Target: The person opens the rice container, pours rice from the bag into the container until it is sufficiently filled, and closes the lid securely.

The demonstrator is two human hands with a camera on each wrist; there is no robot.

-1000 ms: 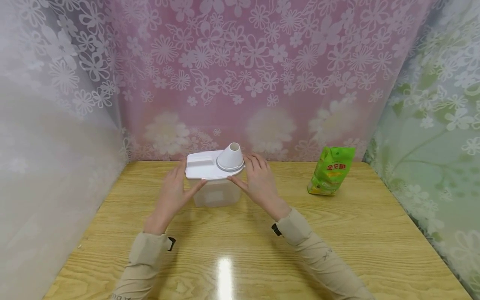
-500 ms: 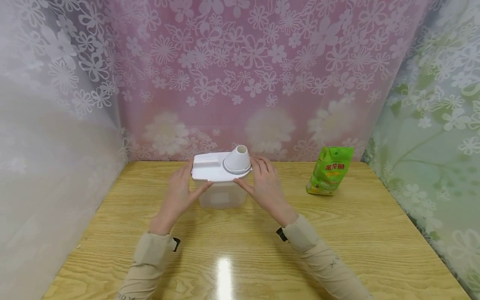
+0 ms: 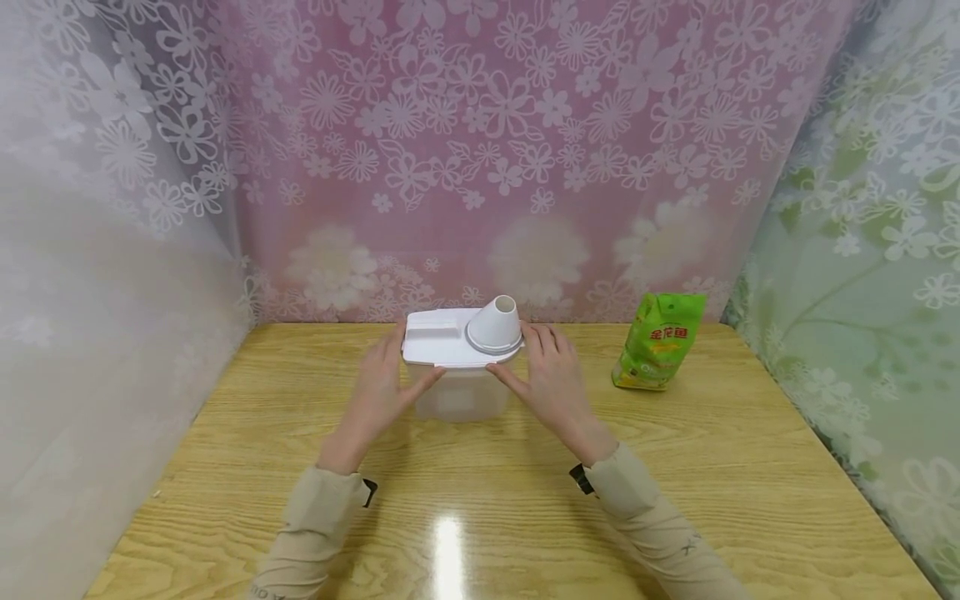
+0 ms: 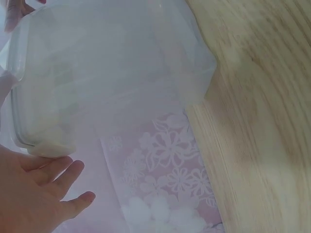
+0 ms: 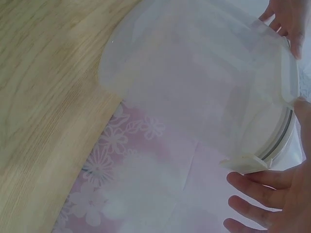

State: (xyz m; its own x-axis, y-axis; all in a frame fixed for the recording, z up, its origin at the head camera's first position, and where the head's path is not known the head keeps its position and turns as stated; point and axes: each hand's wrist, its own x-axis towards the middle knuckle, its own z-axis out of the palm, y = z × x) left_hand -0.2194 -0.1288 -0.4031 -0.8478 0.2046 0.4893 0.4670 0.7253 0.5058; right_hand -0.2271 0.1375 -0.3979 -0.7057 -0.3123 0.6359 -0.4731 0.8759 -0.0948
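A translucent plastic storage container (image 3: 461,396) with a white lid (image 3: 431,350) is between my two hands near the back of the table. On the lid's right part stands a white cone-shaped spout (image 3: 495,325), open at the top; a long recess runs along the left part. My left hand (image 3: 375,390) grips the lid's left end, thumb along the front edge. At the right end my right hand (image 3: 557,390) holds it likewise. The wrist views show the container's clear body (image 4: 112,63) from the side, with nothing distinct inside. Whether its base touches the table, I cannot tell.
To the right on the wooden table (image 3: 480,467) stands a green bag (image 3: 662,342) with red lettering, leaning slightly right. A pink floral curtain (image 3: 480,167) hangs right behind the table, with pale curtains along the left and right sides.
Both hands have moved the container to the right and slightly towards me, keeping the same hold at its ends. The green bag stays in its place.
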